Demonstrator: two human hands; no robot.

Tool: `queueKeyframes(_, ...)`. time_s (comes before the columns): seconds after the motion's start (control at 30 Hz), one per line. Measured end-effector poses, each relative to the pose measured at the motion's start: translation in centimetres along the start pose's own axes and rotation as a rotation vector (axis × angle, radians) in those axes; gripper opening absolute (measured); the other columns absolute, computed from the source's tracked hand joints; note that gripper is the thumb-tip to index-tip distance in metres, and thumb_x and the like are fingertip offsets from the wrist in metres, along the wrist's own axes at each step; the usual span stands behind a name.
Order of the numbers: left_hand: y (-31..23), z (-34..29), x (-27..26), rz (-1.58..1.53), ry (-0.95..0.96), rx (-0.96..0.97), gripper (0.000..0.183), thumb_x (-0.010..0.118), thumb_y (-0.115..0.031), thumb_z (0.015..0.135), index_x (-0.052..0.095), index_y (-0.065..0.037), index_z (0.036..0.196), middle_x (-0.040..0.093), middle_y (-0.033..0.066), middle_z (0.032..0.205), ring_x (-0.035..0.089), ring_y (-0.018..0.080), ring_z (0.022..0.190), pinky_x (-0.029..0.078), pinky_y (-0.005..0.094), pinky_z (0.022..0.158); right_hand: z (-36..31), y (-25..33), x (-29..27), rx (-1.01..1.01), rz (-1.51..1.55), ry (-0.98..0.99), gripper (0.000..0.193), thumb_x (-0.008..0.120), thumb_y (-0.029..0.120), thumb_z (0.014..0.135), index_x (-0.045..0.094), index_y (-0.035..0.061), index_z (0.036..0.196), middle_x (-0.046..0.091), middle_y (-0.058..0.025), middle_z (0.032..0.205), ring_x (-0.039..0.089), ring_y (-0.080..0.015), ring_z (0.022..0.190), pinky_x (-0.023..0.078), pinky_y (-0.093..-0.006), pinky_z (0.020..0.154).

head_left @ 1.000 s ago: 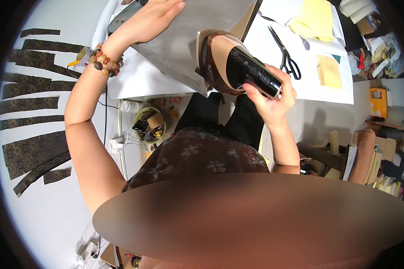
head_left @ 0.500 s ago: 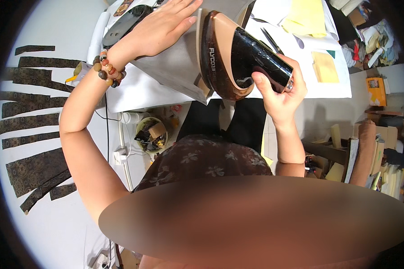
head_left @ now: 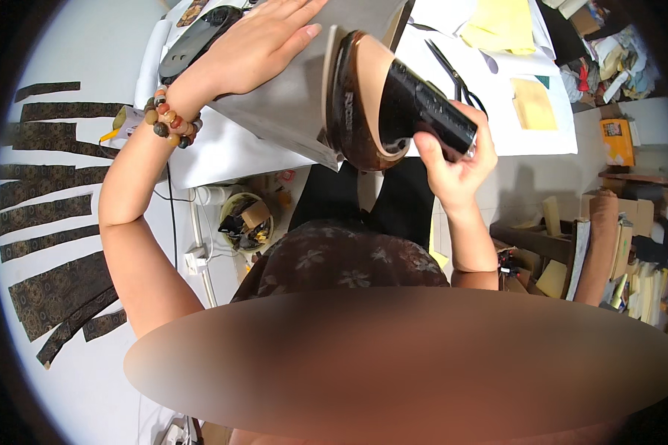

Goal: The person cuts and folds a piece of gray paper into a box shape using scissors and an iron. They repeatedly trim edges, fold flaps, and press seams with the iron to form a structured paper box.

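My right hand (head_left: pixel 460 167) is wrapped round the black handle of a clothes iron (head_left: pixel 427 104) with a beige and brown body. The iron is tipped on its side, its soleplate facing left beside a smooth grey sheet (head_left: pixel 278 111). I cannot tell whether plate and sheet touch. On that sheet, my left hand (head_left: pixel 256 48) lies flat with fingers stretched out, holding nothing. Its fingertips are cut off by the top edge of the view. Two bead bracelets (head_left: pixel 172 122) circle the left wrist.
Black scissors (head_left: pixel 456 78), a yellow cloth (head_left: pixel 501 28) and a yellowish paper piece (head_left: pixel 534 104) lie right on the white table. A dark grey device (head_left: pixel 200 46) sits by my left hand. Dark patterned strips (head_left: pixel 44 211) spread far left. A bin (head_left: pixel 269 237) stands below.
The iron has come slightly toward me in my right hand, and more of the scissors shows behind it. My left hand stays flat on the grey sheet. The whole view has shifted a little.
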State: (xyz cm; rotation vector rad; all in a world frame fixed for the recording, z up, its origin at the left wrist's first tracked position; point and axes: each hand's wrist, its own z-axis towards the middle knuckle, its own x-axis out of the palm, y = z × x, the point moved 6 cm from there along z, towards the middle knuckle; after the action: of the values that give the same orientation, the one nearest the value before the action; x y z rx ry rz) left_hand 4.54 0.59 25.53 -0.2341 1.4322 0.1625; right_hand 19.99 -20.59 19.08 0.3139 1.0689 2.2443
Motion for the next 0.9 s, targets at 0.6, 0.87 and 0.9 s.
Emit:
queueKeyframes(0.6,3.0,8.2,-2.1,0.000,0.099,0.086,0.050,0.040,-0.035,0.108,0.046,-0.005,0.147,0.048,0.0158,0.148,0.039,0.0298,0.141,0.030,0.0380,0.118,4.8,-5.7,-3.5,0.447,0.266,-0.019,0.032,0.069,0.034,0.097,0.055,0.0066,0.086,0.051,0.0036,0.058,0.048,-0.0048,0.049,0.045,-0.0222,0.048)
queueKeyframes(0.87,5.1,14.4,2.7,0.041,-0.140,0.177,0.046,0.040,-0.034,0.108,0.054,-0.004,0.140,0.054,0.0161,0.140,0.049,0.0288,0.131,0.035,0.0353,0.112,3.9,-8.3,-2.9,0.716,0.355,-0.105,0.032,0.069,0.036,0.097,0.056,0.0084,0.087,0.050,0.0015,0.057,0.049,-0.0083,0.046,0.044,-0.0252,0.046)
queueKeyframes(0.9,5.4,14.8,3.0,-0.019,-0.052,0.129,0.046,0.041,-0.035,0.108,0.055,-0.004,0.138,0.055,0.0154,0.139,0.051,0.0272,0.128,0.037,0.0342,0.111,3.4,-8.5,-2.9,0.735,0.416,-0.112,0.031,0.068,0.034,0.097,0.056,0.0081,0.088,0.050,0.0012,0.057,0.048,-0.0086,0.047,0.044,-0.0254,0.047)
